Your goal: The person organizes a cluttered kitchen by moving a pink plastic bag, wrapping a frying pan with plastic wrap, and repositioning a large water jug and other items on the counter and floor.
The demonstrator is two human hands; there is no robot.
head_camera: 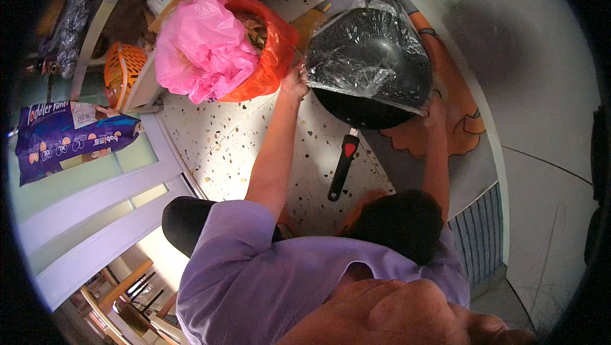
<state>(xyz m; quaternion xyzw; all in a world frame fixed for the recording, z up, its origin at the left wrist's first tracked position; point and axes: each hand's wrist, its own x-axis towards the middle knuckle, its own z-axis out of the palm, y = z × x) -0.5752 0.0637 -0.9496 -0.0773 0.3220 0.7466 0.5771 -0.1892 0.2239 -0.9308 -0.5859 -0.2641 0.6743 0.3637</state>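
A black wok (363,108) stands low on the floor in front of me, its black handle with a red inset (342,168) towards my body. A sheet of clear plastic film (370,54) is stretched over most of the wok, wrinkled and shiny; the strip of pan nearest me is uncovered. At the film's left corner, my left hand (297,82) pinches the edge, close beside a red plastic bag. My right hand (433,110) grips the opposite corner at the wok's right side, its fingers partly hidden. The film's near edge runs taut between both hands.
The red plastic bag (279,54) holds scraps, with a pink plastic bag (205,49) bunched over it. Left are an orange basket (125,70) and a purple diaper pack (76,137). A grey mat (470,173) with an orange figure lies under the wok's right side.
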